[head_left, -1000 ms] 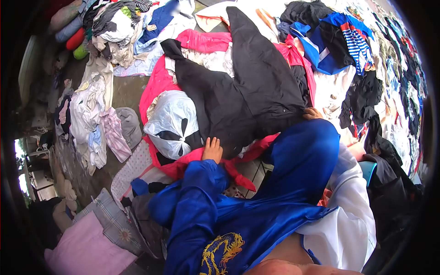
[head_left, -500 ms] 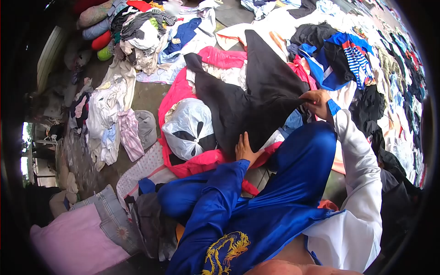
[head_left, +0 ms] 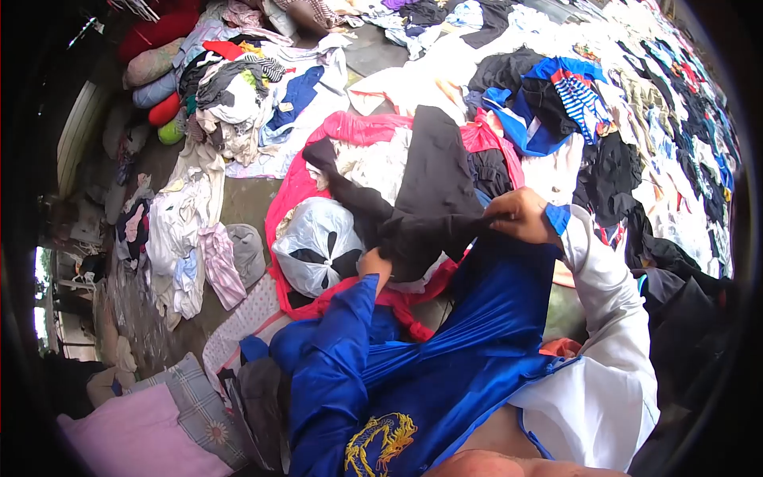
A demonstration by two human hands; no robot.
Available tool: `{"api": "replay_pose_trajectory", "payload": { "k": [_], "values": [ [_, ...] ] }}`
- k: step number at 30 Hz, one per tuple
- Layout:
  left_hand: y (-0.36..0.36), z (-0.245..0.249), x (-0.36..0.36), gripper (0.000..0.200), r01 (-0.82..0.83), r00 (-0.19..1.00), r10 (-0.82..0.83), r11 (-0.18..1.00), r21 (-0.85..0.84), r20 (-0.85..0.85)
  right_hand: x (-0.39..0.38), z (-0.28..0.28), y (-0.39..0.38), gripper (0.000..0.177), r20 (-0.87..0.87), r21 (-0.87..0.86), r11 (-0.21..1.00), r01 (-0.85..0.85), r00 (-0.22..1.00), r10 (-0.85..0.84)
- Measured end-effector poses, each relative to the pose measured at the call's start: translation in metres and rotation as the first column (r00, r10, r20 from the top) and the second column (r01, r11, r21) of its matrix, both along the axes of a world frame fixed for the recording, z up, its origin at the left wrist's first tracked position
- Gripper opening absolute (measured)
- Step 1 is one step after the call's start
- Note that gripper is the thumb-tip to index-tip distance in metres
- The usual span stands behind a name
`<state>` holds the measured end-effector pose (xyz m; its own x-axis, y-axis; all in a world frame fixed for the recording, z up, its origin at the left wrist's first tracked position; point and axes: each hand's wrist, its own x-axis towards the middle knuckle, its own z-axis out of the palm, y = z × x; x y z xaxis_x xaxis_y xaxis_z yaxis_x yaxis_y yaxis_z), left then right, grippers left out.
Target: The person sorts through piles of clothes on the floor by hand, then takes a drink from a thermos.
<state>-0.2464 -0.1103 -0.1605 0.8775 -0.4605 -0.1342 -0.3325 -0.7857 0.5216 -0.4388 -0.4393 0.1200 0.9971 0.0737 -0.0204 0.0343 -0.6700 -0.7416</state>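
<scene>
A pair of black trousers hangs between my hands in front of my knees, its top edge pulled into a bunched band. My right hand grips one end of that band near my raised knee. At the other end my left hand is closed on the cloth, its fingertips partly hidden. One trouser leg stretches away from me, while the other bends off to the left. Beside my left hand sits a knotted whitish plastic bag with dark cloth showing. Pink-red fabric lies spread beneath the bag and trousers.
A heap of mixed clothes lies at the upper left, with pale garments below it. Blue, black and striped clothes pile up at the upper right. Folded pink cloth rests at the lower left.
My left hand has gone from lying flat on the trousers to gripping them, further left. The trousers have been drawn narrower toward me, and the camera view has shifted a little.
</scene>
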Motion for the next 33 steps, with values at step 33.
{"api": "replay_pose_trajectory", "payload": {
  "k": [33],
  "values": [
    [0.068, 0.239, 0.078, 0.074, -0.645, 0.428, -0.642, 0.275, -0.713, -0.635, 0.094, -0.074, -0.02, 0.034, -0.013, 0.529, 0.792, 0.304, 0.937, -0.35]
  ]
}}
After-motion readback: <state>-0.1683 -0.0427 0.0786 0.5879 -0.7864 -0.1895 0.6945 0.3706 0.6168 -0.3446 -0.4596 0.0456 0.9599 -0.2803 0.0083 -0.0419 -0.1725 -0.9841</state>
